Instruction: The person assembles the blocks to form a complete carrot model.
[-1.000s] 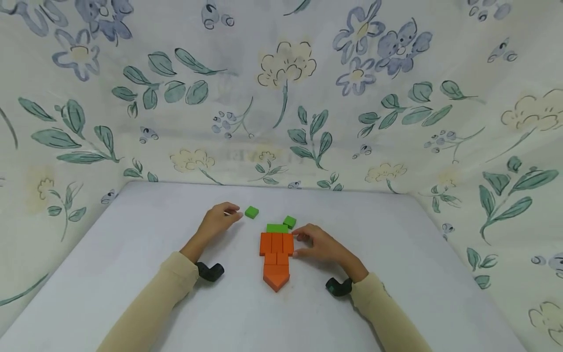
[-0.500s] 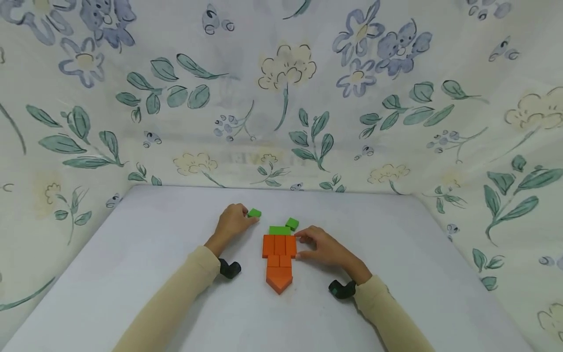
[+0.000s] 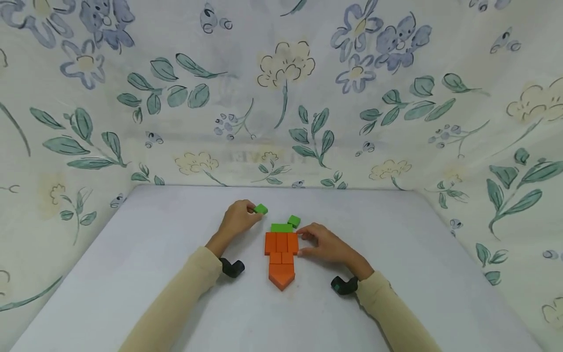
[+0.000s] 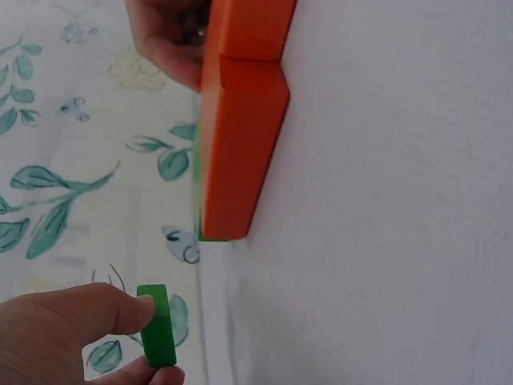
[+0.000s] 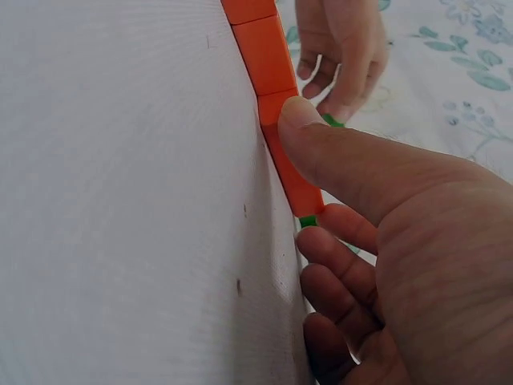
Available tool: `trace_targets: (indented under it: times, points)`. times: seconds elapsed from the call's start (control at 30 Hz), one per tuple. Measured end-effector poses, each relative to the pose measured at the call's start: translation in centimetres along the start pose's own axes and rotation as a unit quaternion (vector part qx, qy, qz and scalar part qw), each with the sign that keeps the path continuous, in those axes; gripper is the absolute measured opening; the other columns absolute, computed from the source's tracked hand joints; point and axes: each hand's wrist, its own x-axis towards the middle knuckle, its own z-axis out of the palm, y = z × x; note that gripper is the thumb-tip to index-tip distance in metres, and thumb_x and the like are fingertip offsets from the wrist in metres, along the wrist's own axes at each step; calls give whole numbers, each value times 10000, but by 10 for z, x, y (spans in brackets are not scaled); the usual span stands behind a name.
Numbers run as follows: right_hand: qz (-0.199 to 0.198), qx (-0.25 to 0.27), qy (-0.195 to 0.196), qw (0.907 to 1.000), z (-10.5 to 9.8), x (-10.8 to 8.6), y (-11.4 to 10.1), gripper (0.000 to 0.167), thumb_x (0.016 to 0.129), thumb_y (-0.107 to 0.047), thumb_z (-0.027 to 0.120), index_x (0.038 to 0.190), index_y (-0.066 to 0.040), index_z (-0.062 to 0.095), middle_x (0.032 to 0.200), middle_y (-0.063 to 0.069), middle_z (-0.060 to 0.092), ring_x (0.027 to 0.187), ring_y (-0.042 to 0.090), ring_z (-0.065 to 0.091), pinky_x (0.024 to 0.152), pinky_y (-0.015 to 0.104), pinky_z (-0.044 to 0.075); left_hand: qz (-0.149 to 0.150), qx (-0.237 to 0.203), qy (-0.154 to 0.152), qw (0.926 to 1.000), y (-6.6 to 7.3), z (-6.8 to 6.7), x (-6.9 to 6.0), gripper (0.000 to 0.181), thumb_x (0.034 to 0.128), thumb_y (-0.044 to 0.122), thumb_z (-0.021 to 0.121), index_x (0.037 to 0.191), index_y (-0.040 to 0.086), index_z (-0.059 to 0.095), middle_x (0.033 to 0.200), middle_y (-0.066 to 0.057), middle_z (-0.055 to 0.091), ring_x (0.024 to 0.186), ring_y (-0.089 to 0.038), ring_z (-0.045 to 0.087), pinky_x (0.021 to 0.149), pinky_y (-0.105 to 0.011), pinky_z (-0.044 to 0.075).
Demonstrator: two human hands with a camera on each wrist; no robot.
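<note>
My left hand [image 3: 239,216] pinches a small green block [image 3: 261,209] between thumb and fingers, behind and left of the orange blocks; in the left wrist view the green block [image 4: 158,325] stands on edge in the fingertips. Several orange blocks [image 3: 281,243] lie joined in a carrot-like shape, with a pointed block [image 3: 281,276] at the near end. A flat green block [image 3: 281,228] touches their far edge. Loosely bent, my right hand [image 3: 326,244] rests against the right side of the shape; in the right wrist view its thumb [image 5: 303,116] touches an orange block [image 5: 292,168].
Another small green block [image 3: 294,221] lies at the far right corner of the flat green one. All sit on a white table [image 3: 220,318]. A flower-printed cloth [image 3: 246,98] rises behind and at both sides. Dark wrist cameras [image 3: 232,268] are on both wrists.
My left hand has moved right to the loose green block, taken it between its fingers and shifted it slightly toward the orange shape. My right hand stays beside the orange blocks.
</note>
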Motion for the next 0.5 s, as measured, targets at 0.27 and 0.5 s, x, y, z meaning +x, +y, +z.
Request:
trace_targets:
  times: [0.27, 0.5]
  points:
    - [37, 59, 11, 10000, -3, 0, 3, 526, 860, -346, 791, 1308, -143, 603, 1145, -13, 595, 1044, 134, 532, 925, 315, 486, 298, -127, -378, 9988, 8, 6, -7, 343, 896, 270, 699, 1154, 45, 678, 1097, -111, 692, 898, -229, 628, 698, -293, 532]
    - [110, 114, -34, 9999, 0, -1, 2, 526, 860, -354, 790, 1307, -145, 605, 1152, -14, 597, 1059, 134, 538, 949, 336, 486, 409, -22, -409, 9983, -2, 17, -12, 326, 892, 245, 722, 1134, 29, 691, 1059, -94, 687, 924, -210, 622, 743, -322, 525]
